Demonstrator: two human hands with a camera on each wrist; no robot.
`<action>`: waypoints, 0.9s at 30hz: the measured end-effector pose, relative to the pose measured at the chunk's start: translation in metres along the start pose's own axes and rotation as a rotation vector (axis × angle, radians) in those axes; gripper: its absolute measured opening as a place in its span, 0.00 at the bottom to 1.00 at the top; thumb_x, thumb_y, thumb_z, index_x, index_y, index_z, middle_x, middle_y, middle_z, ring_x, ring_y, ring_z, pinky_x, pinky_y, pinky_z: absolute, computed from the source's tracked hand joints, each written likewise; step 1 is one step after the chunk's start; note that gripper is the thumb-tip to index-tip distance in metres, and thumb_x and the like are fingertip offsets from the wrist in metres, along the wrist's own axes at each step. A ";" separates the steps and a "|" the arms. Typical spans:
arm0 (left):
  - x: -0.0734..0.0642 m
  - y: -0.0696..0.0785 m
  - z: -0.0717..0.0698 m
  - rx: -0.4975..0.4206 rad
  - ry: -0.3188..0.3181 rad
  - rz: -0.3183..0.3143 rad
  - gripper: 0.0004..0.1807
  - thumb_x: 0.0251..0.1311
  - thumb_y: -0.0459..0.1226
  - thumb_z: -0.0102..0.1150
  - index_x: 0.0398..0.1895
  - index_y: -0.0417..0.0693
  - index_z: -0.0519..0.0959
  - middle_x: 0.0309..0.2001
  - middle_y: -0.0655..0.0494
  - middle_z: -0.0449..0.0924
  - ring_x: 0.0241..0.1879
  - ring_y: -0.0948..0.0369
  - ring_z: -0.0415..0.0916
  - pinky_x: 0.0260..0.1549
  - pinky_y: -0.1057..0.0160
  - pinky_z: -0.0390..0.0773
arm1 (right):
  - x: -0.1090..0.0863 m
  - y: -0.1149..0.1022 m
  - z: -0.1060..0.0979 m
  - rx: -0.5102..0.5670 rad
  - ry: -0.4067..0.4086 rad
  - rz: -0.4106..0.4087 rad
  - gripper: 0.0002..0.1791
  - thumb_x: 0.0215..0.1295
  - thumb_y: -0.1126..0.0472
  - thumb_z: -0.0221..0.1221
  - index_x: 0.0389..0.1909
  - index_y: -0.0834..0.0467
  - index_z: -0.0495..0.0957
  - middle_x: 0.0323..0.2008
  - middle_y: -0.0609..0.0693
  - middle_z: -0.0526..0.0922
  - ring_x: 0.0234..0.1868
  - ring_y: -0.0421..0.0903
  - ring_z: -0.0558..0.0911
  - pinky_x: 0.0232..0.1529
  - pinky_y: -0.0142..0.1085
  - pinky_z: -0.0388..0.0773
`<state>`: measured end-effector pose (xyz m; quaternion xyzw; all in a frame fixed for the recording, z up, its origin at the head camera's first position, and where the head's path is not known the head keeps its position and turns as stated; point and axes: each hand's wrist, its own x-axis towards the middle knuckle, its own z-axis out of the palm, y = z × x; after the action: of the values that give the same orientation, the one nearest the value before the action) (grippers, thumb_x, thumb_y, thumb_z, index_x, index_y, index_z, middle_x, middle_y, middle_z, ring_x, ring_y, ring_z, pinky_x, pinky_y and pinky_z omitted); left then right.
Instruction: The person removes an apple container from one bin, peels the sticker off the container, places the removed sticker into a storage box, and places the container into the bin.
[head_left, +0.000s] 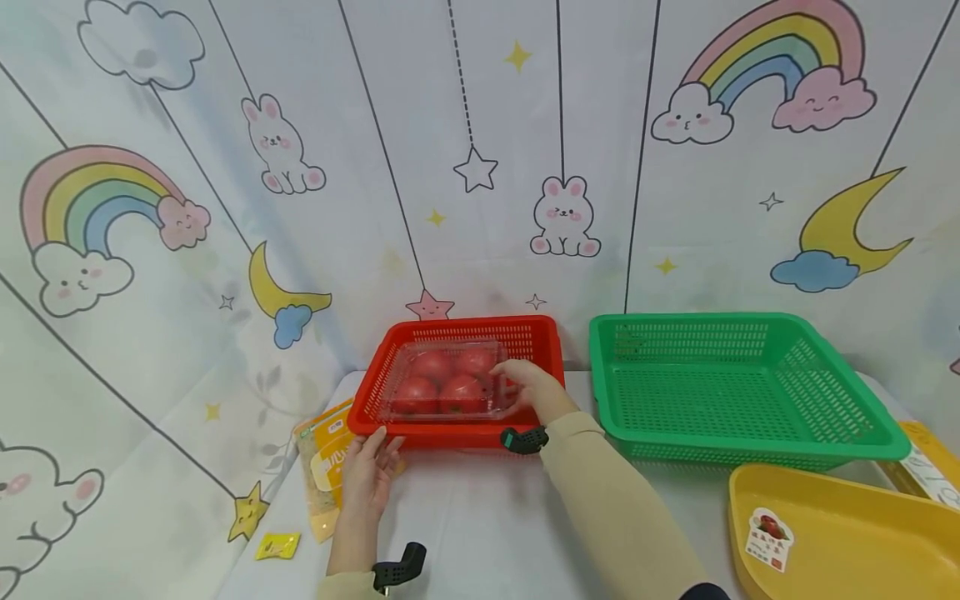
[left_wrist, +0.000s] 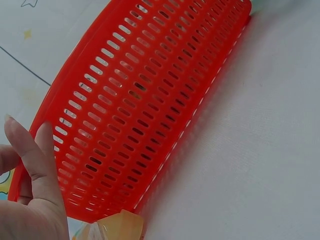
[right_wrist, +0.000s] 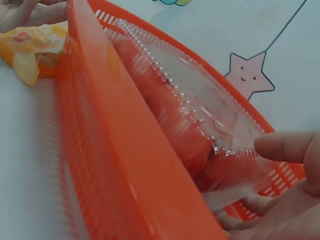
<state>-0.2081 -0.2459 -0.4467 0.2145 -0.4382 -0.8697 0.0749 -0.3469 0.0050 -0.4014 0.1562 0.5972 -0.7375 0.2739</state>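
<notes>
A clear plastic box of several red apples lies in the red slotted basket. My right hand reaches over the basket's right side and grips that end of the box. The right wrist view shows this thumb at the lid's edge and the other fingers low by the box's end, partly hidden. At the front left corner, my left hand pinches the basket's rim. Seen in the left wrist view, two of its fingers lie along the outer wall.
A green slotted basket stands to the right, with a yellow tray before it. An orange snack bag lies left of the red basket, near a small yellow packet. A patterned curtain hangs behind.
</notes>
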 end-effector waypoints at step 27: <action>-0.020 0.004 0.005 -0.061 -0.042 -0.062 0.32 0.74 0.40 0.55 0.75 0.52 0.53 0.60 0.53 0.68 0.47 0.59 0.82 0.51 0.65 0.80 | -0.055 -0.044 -0.030 -0.088 -0.066 -0.158 0.39 0.72 0.50 0.58 0.77 0.57 0.52 0.72 0.67 0.62 0.67 0.67 0.67 0.52 0.61 0.79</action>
<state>-0.1927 -0.2379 -0.4350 0.2072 -0.4062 -0.8888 0.0452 -0.3322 0.0521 -0.3429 0.0719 0.6302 -0.7345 0.2413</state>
